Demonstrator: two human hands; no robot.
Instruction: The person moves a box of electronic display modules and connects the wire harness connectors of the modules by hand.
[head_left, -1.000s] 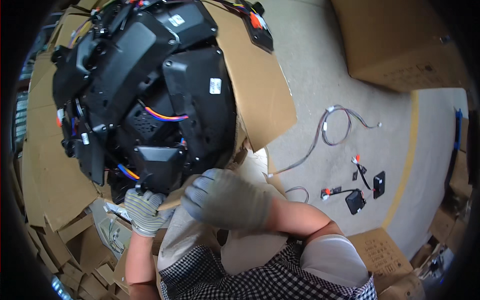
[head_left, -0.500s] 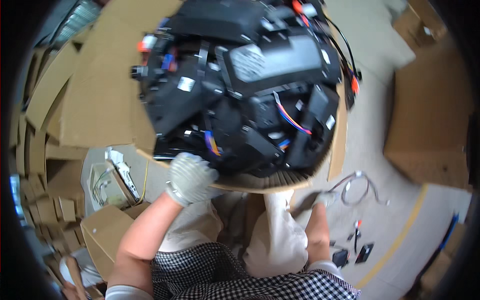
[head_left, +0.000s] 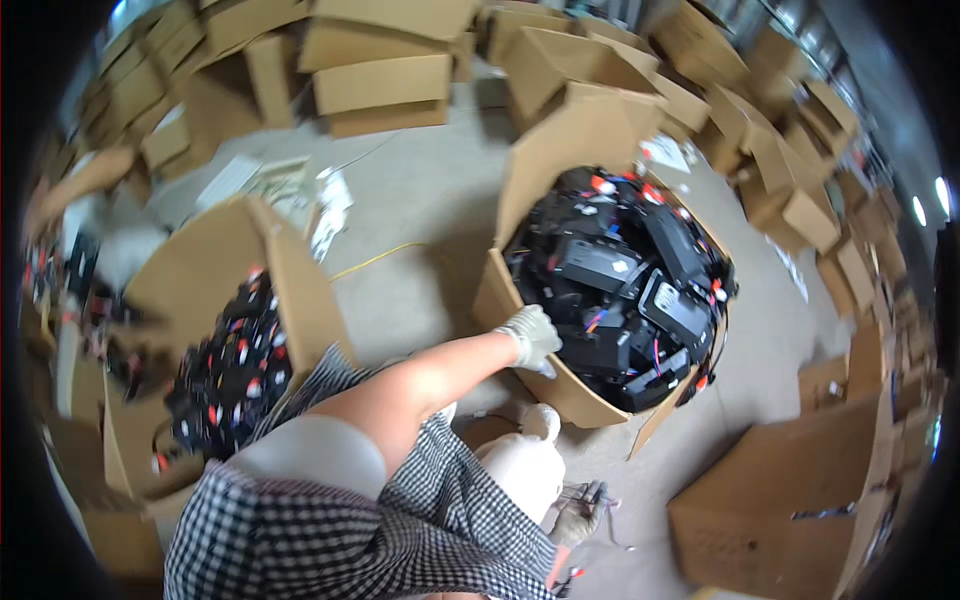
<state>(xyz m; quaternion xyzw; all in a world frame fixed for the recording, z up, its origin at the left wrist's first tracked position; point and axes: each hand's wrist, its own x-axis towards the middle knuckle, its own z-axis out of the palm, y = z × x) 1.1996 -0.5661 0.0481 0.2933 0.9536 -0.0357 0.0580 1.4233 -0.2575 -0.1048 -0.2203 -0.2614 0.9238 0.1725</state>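
A tall cardboard box (head_left: 585, 408) stands ahead of me, heaped with black plastic device housings (head_left: 600, 262) that trail short coloured wires and red and white connectors. My left hand (head_left: 533, 338), in a pale glove, is closed over the near left rim of this box. Low down by my right leg, my gloved right hand (head_left: 580, 515) is at floor level, its fingers closed around a thin wire cable (head_left: 622, 542). Loops of the cable show on both sides of the fingers, though part of the grip is blurred.
At my left, another open box (head_left: 310, 290) holds black parts with red and white connectors (head_left: 235, 365). A person's arm (head_left: 95, 180) reaches in at far left. A big box (head_left: 770, 500) stands at lower right. A yellow cord (head_left: 380, 257) crosses the floor; cardboard boxes (head_left: 385, 85) line the back.
My view has swung left and up, showing the second box and the back row. My left hand stays on the box rim. My right hand, earlier beside the cable, now has it among its fingers.
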